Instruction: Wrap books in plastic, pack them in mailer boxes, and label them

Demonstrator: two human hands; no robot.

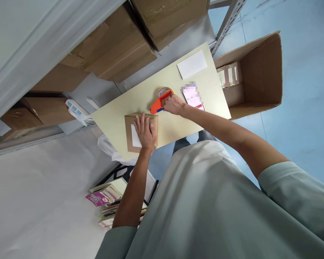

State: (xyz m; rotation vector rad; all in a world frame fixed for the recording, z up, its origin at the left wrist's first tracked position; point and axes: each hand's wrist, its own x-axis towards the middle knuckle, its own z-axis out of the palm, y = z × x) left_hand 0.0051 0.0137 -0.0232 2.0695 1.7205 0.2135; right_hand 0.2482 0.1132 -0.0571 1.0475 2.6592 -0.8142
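Observation:
A small cardboard box (130,139) with a white label (135,136) sits on the pale table (175,124), near its left end. My left hand (145,132) lies flat on top of the box, its fingers stretched and partly over the label. In my right hand (174,104) is an orange tape dispenser (157,105), with the fingers wrapped round its handle. A tape roll sits on the far side of the dispenser, and the dispenser's front end is close to the box's far right corner. Whether it touches the box I cannot tell.
A phone (192,96) and a white sheet (192,64) lie on the table's right part. Beyond the right edge stands a large open carton (261,75). Big cardboard boxes (118,46) fill the shelf behind, beside a power strip (77,111). Books (105,196) are stacked below left.

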